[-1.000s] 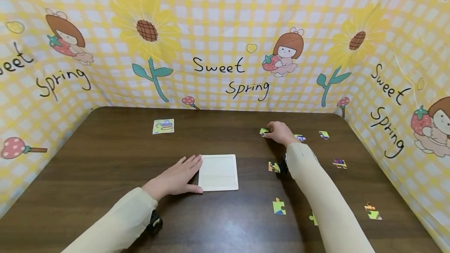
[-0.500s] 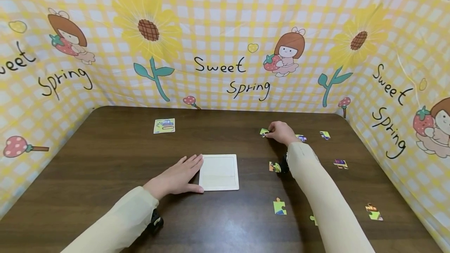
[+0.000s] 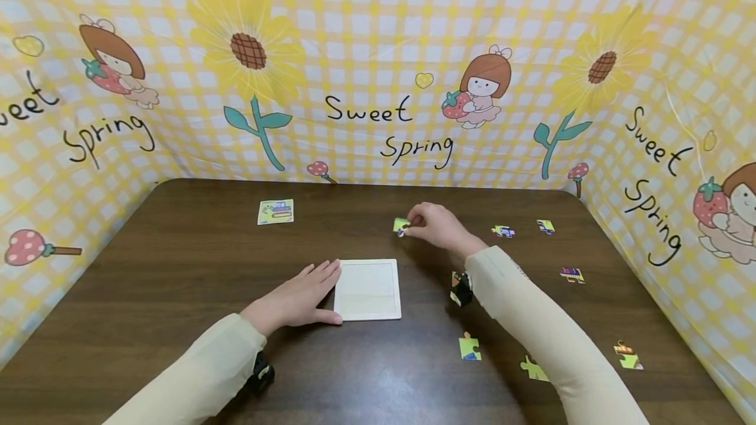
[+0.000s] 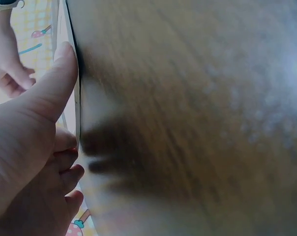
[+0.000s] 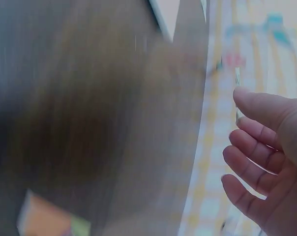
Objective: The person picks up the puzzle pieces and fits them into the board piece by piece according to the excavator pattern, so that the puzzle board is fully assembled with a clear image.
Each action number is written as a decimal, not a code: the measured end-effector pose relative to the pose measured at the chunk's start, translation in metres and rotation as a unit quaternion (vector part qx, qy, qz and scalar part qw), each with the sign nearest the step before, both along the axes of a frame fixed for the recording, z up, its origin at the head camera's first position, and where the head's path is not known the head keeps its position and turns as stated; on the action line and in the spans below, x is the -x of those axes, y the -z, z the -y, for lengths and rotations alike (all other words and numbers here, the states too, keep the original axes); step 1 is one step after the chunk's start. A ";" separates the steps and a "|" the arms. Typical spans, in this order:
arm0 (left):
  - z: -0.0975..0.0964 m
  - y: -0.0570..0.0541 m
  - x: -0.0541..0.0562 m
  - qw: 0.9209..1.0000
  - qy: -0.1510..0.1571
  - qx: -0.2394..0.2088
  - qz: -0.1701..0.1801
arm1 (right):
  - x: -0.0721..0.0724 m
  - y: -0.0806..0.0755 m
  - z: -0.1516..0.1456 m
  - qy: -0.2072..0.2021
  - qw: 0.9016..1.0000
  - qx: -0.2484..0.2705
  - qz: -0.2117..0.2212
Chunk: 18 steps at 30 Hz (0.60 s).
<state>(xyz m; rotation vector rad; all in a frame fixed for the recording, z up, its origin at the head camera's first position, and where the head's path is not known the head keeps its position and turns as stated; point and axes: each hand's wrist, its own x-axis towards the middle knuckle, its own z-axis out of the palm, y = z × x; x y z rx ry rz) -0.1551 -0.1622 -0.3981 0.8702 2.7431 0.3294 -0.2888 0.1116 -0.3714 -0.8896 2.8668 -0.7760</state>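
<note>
The left hand (image 3: pixel 293 300) lies along the left side of a flat, square white board with a thin rim (image 3: pixel 367 288). Its fingers are spread apart and clamp on nothing; they just touch the board, maybe so it won't slide on the brown wood-grain table (image 3: pixel 177 281). The right hand (image 3: pixel 443 227) has its thumb and a finger pinched on a small, flat yellow-green jigsaw piece with some blue (image 3: pixel 400 224), just past the board's far right corner. It seems held by one side so its picture shows.

There is one board and one picture card, yellow-green and purple (image 3: pixel 275 212), past the board to the left, perhaps there for looking at.

I count eight pieces: one pinched, seven lying right of the board. Farther off than the board are a blue-and-white piece (image 3: pixel 504 231) and a yellow-and-blue piece (image 3: pixel 546 226). Level with it are a purple piece (image 3: pixel 572 273) and an orange piece (image 3: pixel 455 277), partly hidden. Nearer are a yellow-green piece with a blue corner (image 3: pixel 469 349), a plain yellow-green piece (image 3: pixel 534 369) and an orange-and-green piece (image 3: pixel 629 358). They lie apart, probably so each is easy to grab.
</note>
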 end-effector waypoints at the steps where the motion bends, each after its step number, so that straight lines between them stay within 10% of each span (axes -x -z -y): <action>1: 0.000 0.000 0.000 1.000 -0.001 0.000 0.001 | -0.005 -0.001 0.007 -0.013 1.000 -0.004 -0.005; 18: 0.000 -0.002 0.000 1.000 -0.010 0.001 0.012 | -0.056 0.017 0.075 -0.136 0.985 -0.100 -0.031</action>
